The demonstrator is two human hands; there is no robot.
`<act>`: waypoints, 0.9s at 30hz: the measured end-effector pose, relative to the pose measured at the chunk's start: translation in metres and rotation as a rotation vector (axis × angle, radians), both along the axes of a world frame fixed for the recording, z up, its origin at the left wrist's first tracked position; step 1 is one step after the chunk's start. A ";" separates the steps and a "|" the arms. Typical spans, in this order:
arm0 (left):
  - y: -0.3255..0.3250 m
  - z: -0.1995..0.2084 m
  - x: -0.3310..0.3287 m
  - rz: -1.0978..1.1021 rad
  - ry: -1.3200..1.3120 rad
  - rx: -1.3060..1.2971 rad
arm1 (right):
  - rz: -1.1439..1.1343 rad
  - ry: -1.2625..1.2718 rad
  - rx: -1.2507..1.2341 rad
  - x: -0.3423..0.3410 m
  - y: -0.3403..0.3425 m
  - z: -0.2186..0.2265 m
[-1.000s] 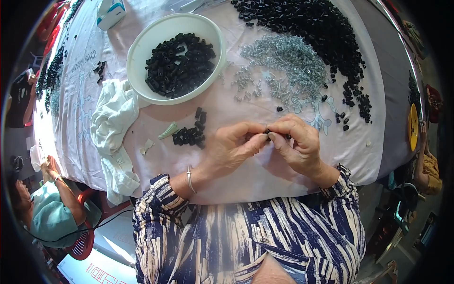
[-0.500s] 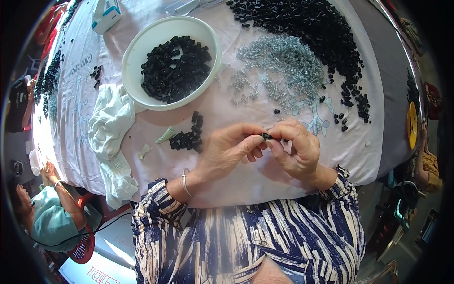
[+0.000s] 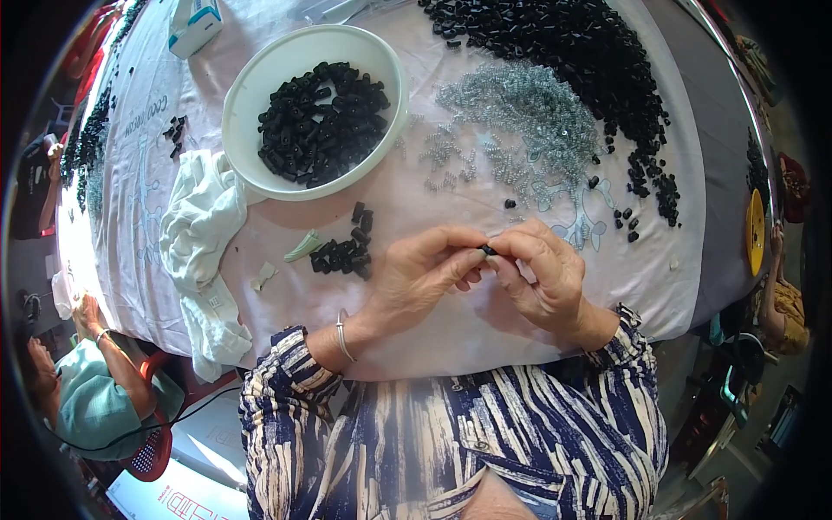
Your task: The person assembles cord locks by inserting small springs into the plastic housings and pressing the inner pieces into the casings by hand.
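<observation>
Between the fingertips of my left hand (image 3: 425, 267) and my right hand (image 3: 543, 270) is a small black plastic piece (image 3: 487, 250), pinched from both sides and mostly covered by the fingers. Just left of my left hand lies a small cluster of black cylindrical pieces (image 3: 342, 256). Beyond my hands spreads a heap of small metal springs (image 3: 524, 113). Behind it, to the right, a large pile of loose black parts (image 3: 598, 61) curves around the springs. A white bowl (image 3: 234, 130) at the upper left holds many black cylindrical pieces (image 3: 321, 126).
A crumpled white cloth (image 3: 201, 225) lies left of the bowl, and a pale green strip (image 3: 302, 245) is near the cluster. A small box (image 3: 194, 28) stands at the far left. Another person's arm (image 3: 121, 364) is at the left edge. A yellow dish (image 3: 755, 232) sits far right.
Both hands stay nearly in place. My fingertips have closed further over the black piece, so less of it shows.
</observation>
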State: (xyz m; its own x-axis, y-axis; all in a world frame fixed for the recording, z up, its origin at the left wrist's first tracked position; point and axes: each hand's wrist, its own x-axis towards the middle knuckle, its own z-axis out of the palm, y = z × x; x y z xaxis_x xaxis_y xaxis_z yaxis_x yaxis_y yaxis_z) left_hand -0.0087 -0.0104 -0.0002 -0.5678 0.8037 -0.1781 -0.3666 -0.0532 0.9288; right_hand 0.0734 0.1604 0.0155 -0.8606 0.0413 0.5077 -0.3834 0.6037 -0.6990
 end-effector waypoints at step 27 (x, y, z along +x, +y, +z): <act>0.000 0.005 -0.009 -0.091 -0.118 -0.061 | -0.005 -0.037 0.078 -0.002 0.002 0.004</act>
State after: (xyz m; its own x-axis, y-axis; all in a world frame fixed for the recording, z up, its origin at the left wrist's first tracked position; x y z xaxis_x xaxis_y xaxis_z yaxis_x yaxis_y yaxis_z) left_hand -0.0174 -0.0103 0.0053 -0.4657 0.8363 -0.2894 -0.4743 0.0402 0.8794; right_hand 0.0719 0.1628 0.0192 -0.8786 0.0068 0.4775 -0.3553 0.6589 -0.6631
